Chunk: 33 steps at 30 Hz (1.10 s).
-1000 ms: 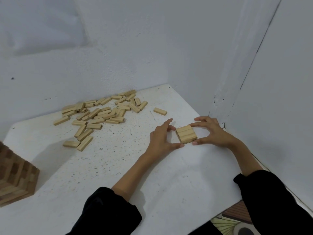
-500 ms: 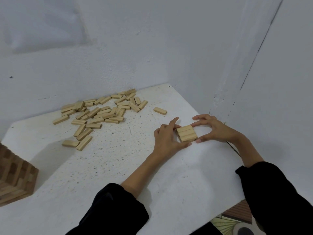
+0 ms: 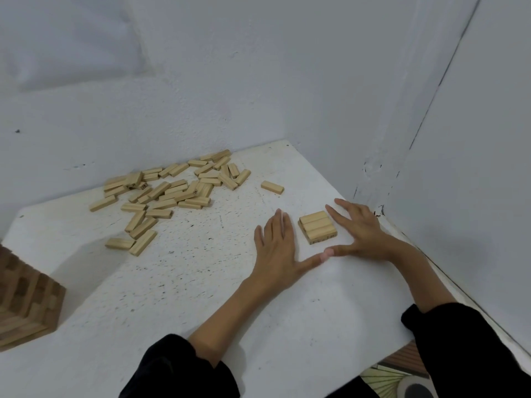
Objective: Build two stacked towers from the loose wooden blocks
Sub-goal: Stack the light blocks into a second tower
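Stack (image 3: 318,226) of pale wooden blocks sits near the right far corner of the table (image 3: 201,297), three smooth oblong pieces side by side on top and a lower layer showing beneath them. Half a second ago both hands pinched it between fingers and thumbs; now they have let go and lie flat on the tabletop at either side. The left hand (image 3: 277,248) has its fingers straight and close together, clear of the stack; the right hand (image 3: 360,231) has its fingers slightly spread, the forefinger just beside the stack's far corner, whether touching I cannot tell. The two thumbs meet tip to tip in front of the stack. One block (image 3: 272,187) lies alone further back, and a loose pile (image 3: 172,191) is scattered towards the far left. The table is white, rough and speckled with dark flecks, set into a corner of scuffed white wall (image 3: 230,81). A darker tower (image 3: 26,300) stands at the left edge. Sleeves (image 3: 178,369) are black.
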Each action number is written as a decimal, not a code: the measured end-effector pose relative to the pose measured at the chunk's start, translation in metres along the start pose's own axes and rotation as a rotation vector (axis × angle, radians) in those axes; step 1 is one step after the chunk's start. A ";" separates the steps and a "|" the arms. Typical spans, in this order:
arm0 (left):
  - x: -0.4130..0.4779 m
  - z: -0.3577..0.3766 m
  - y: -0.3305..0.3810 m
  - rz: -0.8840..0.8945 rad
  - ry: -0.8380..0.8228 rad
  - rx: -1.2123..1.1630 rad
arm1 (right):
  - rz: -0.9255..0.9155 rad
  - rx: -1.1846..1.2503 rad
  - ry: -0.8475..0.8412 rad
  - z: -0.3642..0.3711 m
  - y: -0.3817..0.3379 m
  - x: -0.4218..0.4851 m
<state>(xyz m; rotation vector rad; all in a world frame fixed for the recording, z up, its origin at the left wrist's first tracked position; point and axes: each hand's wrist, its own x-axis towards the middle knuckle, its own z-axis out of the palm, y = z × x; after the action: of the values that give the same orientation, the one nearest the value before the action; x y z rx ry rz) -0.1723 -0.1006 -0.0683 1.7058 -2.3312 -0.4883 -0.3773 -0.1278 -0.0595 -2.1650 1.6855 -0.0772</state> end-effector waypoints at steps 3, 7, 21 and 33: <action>-0.004 0.002 -0.001 0.034 -0.044 0.032 | -0.007 -0.043 0.003 0.006 -0.002 0.000; -0.001 0.004 -0.001 0.066 -0.053 0.048 | -0.028 -0.058 -0.007 0.007 -0.002 0.002; -0.001 0.006 0.012 0.107 -0.074 0.049 | -0.024 -0.080 -0.002 0.004 -0.008 -0.002; 0.005 -0.007 0.002 0.031 -0.103 -0.089 | -0.047 0.337 0.136 -0.002 0.001 -0.005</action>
<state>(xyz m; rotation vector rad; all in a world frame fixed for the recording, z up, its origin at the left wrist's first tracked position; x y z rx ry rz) -0.1728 -0.1061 -0.0610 1.6382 -2.3642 -0.6779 -0.3800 -0.1235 -0.0569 -1.9805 1.5608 -0.4952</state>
